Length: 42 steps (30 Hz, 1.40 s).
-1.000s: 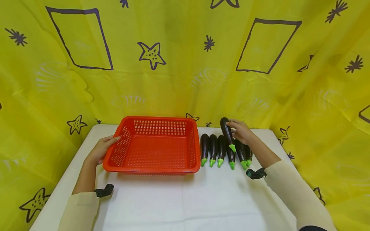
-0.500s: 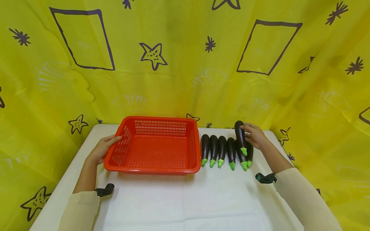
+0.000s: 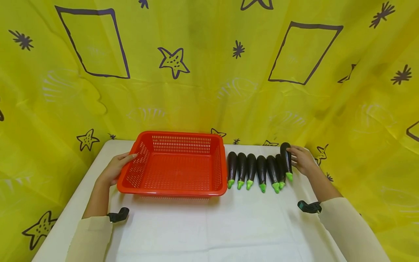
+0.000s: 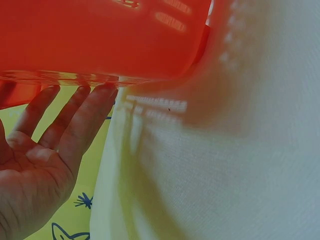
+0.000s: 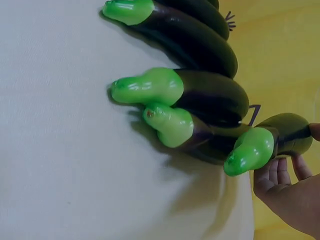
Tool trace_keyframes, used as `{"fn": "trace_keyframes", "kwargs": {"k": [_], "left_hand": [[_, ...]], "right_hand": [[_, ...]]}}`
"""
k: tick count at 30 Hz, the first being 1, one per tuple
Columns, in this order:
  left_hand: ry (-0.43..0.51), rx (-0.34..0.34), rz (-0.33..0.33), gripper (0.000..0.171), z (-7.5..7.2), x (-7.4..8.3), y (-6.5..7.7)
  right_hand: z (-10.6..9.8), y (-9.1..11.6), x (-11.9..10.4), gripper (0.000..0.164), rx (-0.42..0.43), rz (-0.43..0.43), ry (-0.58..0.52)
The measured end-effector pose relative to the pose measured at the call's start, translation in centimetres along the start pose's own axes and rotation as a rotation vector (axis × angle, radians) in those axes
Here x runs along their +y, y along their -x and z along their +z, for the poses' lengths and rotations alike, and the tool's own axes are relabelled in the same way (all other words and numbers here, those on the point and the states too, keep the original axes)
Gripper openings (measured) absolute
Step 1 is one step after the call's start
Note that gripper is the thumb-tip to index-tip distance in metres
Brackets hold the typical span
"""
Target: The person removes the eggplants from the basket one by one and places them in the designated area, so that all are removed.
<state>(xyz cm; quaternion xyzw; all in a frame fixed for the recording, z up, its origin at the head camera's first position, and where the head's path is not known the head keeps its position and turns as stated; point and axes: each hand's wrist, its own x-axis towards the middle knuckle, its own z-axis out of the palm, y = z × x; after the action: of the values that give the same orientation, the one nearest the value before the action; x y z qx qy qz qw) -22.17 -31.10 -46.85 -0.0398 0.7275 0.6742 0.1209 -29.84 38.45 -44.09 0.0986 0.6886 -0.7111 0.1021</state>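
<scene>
A red plastic basket [image 3: 178, 174] with slotted walls stands left of the middle of the white table. My left hand [image 3: 115, 168] grips its left side, thumb over the rim and fingers against the outer wall, as the left wrist view [image 4: 70, 125] also shows. To the basket's right, several dark eggplants [image 3: 251, 167] with green stem ends lie in a row, stems toward me. At the row's right end my right hand [image 3: 302, 159] holds another eggplant [image 3: 286, 158] between thumb and fingers. In the right wrist view this held eggplant [image 5: 292, 132] overlaps the last one of the row.
A yellow curtain [image 3: 203, 94] with dark drawn stars and frames hangs close behind the table and along both sides. The white tabletop [image 3: 209, 225] stretches toward me in front of the basket and the row.
My right hand has carried its eggplant rightward, over the row to its right end, and a little lower. The left hand and the basket have stayed in place.
</scene>
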Motion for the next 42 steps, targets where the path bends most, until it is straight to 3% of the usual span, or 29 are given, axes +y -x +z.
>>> {"fn": "trace_keyframes", "kwargs": {"k": [6, 12, 16, 20, 28, 42], "left_hand": [[0.024, -0.010, 0.007, 0.073, 0.0, -0.1, -0.1], [0.035, -0.023, 0.017, 0.072, -0.2, -0.1, -0.1], [0.042, -0.030, 0.019, 0.071, -0.2, -0.1, -0.1], [0.041, -0.032, 0.022, 0.072, -0.2, -0.1, -0.2], [0.039, -0.027, 0.015, 0.071, -0.2, -0.1, -0.1], [0.035, -0.011, -0.002, 0.074, -0.1, -0.1, -0.2]], "right_hand": [[-1.1, 0.4, 0.5, 0.012, 0.033, 0.022, 0.024], [-2.2, 0.4, 1.1, 0.021, 0.095, 0.073, 0.017], [-2.7, 0.4, 1.7, 0.015, 0.143, 0.103, 0.068], [-2.9, 0.5, 2.3, 0.037, 0.141, 0.093, 0.145], [-2.8, 0.3, 2.9, 0.052, 0.177, 0.061, 0.312], [-2.6, -0.1, 3.3, 0.044, 0.241, 0.029, 0.377]]}}
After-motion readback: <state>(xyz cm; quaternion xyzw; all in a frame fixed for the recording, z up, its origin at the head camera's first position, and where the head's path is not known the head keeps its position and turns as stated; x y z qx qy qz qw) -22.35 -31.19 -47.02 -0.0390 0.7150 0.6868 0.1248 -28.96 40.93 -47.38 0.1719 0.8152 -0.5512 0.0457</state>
